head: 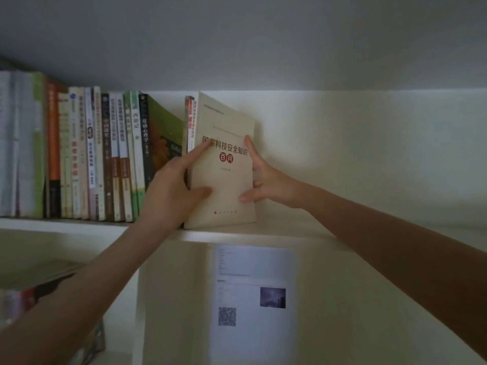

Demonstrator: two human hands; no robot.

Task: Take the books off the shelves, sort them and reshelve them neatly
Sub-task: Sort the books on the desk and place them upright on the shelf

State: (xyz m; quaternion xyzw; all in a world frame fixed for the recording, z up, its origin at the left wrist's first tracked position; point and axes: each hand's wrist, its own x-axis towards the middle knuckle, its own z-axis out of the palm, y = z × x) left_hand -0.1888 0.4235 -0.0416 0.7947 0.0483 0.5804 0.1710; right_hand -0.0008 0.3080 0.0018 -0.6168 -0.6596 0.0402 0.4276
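On the shelf (303,233) a cream book (224,175) is held upright, right of the row (92,154) already standing. Its edges are clamped by the left hand (171,193), thumb and forefinger spread, and the right hand (266,180). With lower books (23,299) left, reshelving is judged partly done.

Cream book (224,175) upright (red title) on shelf (290,234)

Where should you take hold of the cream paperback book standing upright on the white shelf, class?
Probably by its two tall side edges, a hand from each side: the cream paperback book stands upright, cover facing out, open white shelf to its right. The left hand and right hand hold it this way.
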